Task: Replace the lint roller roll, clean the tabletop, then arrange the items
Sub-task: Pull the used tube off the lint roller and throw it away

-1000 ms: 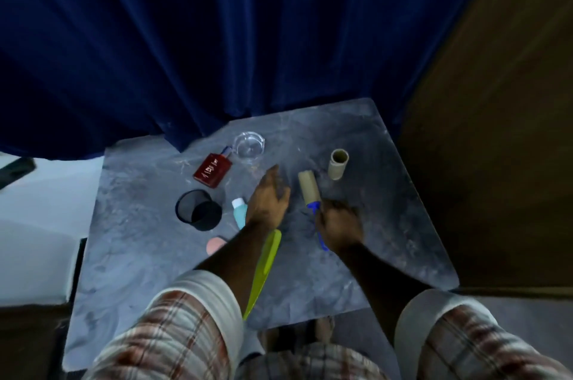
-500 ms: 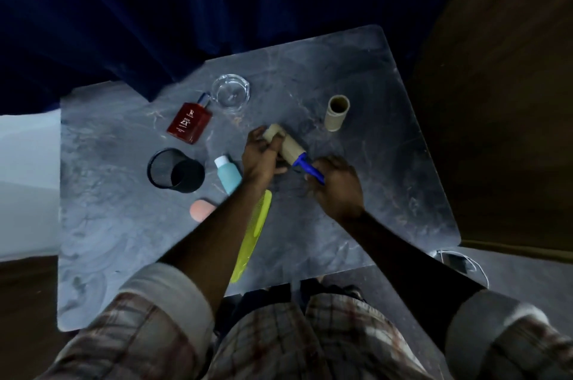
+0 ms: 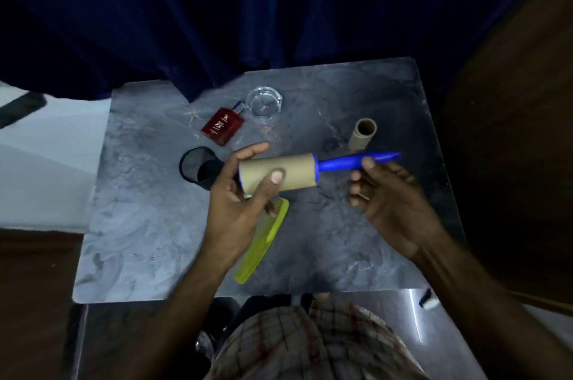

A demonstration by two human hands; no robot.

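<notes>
Grey marble table point(image 3: 356, 243) stood before a dark blue curtain point(image 3: 217, 17). Above its middle the lint roller point(image 3: 313, 169) was held up in the air, lying about level, with the tan roll point(image 3: 279, 175) at the left and the blue handle point(image 3: 356, 160) pointing right. The left hand point(image 3: 238, 193) was closed around the roll, thumb on the near side and fingers behind it. The right hand point(image 3: 390, 200) was half open, and only its thumb tip touched the handle near the end. On the table, just beyond the handle, a spare cardboard tube point(image 3: 362, 134) lay. A yellow-green comb point(image 3: 263, 240) lay under the left wrist. A black mesh cup point(image 3: 198, 167) stood left of the roll. Farther away were a red bottle point(image 3: 222, 127) and, just right of it, a glass dish point(image 3: 265, 104).
</notes>
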